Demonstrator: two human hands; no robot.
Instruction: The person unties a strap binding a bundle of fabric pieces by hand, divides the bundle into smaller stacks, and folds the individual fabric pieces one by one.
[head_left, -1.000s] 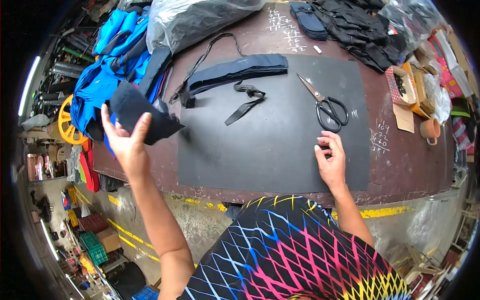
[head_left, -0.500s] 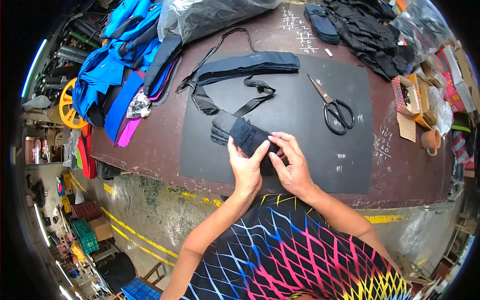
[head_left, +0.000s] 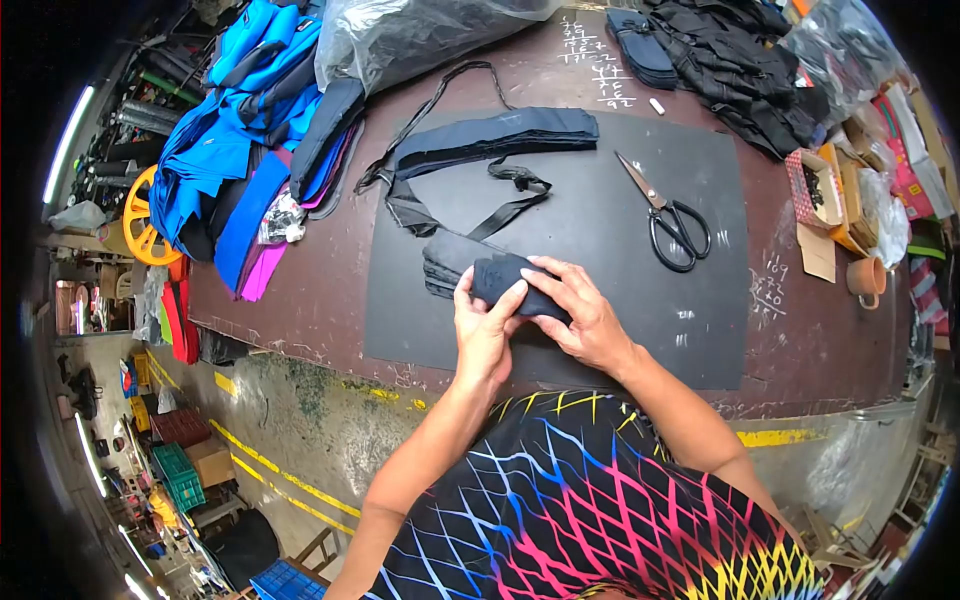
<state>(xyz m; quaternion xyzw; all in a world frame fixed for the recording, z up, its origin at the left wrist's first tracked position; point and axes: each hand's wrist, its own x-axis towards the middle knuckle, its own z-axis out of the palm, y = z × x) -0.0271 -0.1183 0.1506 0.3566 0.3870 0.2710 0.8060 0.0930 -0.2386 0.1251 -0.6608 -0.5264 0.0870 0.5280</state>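
Both hands hold a dark fabric bundle (head_left: 505, 277) low over the black mat (head_left: 600, 230). My left hand (head_left: 485, 330) grips its left side with fingers and thumb. From the right, my right hand (head_left: 590, 318) closes over the bundle. Just beyond, a small stack of dark fabric pieces (head_left: 440, 262) lies on the mat, partly covered by the bundle. A black strip (head_left: 515, 208) curls behind that stack. Farther back lies a long pile of navy fabric strips (head_left: 500, 138). Scissors (head_left: 662, 213) with black handles rest on the mat to the right.
The brown table (head_left: 290, 310) carries blue garments (head_left: 215, 140) at left and a grey plastic bag (head_left: 410, 40) at the back. Black fabric (head_left: 730, 70), a small box (head_left: 815, 190) and an orange-brown mug (head_left: 866, 278) are at right. White chalk (head_left: 657, 106) lies near written numbers.
My left hand came from the left with dark fabric to the middle, where my right hand joined it. Since then the bundle has been turned and both hands wrap it more closely.
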